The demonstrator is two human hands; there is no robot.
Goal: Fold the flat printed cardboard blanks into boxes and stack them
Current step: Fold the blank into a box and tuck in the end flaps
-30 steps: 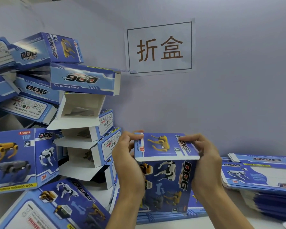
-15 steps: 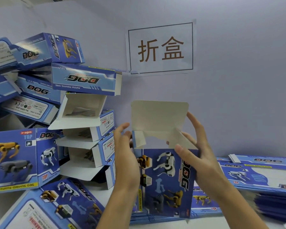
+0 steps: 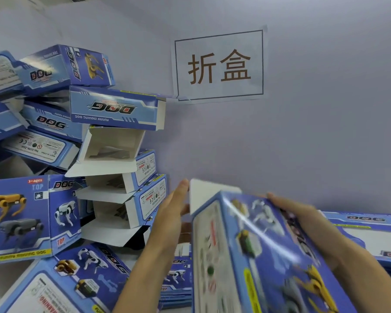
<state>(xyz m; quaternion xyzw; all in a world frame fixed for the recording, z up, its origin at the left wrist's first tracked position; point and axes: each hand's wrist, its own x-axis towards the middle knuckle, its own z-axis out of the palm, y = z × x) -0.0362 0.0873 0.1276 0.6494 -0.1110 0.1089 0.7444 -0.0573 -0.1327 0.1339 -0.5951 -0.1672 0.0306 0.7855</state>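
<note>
A blue printed cardboard box with robot-dog artwork (image 3: 257, 256) is held up close to the camera, tilted and pretty blurry, between both hands. The right hand (image 3: 307, 224) is laid along its far right side, fingers (image 3: 278, 199) wrapped over the upper edge, so it's gripped there. The left hand (image 3: 169, 213) is kept flat with fingers straight, right beside a white end flap (image 3: 203, 195) sticking out of the box's top-left corner; whether it's actually touched can't be told. A messy stack of folded blue boxes (image 3: 113, 109), several with open white ends, is piled against the wall on the left. Flat blue blanks (image 3: 368, 231) are stacked on the right, more (image 3: 178, 279) lie on the worktop underneath. A white paper sign with brown characters (image 3: 219, 66) is stuck on the wall.
</note>
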